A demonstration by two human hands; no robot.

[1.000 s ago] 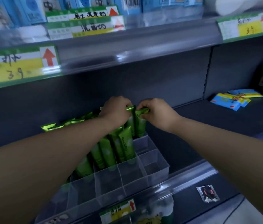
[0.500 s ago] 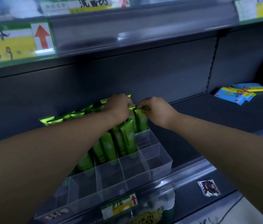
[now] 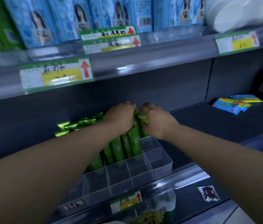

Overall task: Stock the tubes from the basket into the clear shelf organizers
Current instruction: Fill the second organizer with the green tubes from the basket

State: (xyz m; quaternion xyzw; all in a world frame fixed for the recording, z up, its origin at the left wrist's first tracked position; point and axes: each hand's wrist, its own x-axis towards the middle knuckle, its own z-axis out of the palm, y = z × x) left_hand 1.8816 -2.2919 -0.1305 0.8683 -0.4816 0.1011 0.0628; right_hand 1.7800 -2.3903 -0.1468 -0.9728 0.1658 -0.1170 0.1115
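The green tubes [image 3: 133, 145] stand upright, cap down, in the rear compartments of a clear plastic organizer [image 3: 161, 169] on the dark grey shelf [image 3: 208, 125]. They are glossy and soft-sided, tapering to flat crimped metallic ends at the top. The front compartments, with thin transparent square walls, hold no tubes.

Both hands meet over the rightmost tubes at the back. The left hand [image 3: 121, 117] has its fingers curled down over the crimped ends, gripping them. The right hand [image 3: 157, 121], just beside it, has its fingers curled and pinching the flat top of 1 tube.

Above, a curved clear rail carries a paper price label [image 3: 56, 75] with a red arrow, and blue cartons [image 3: 35, 25] stand behind it. Flat blue-and-yellow packets [image 3: 231, 105] lie well apart to the right. A small crinkled foil sachet [image 3: 208, 193] lies on the ledge below.
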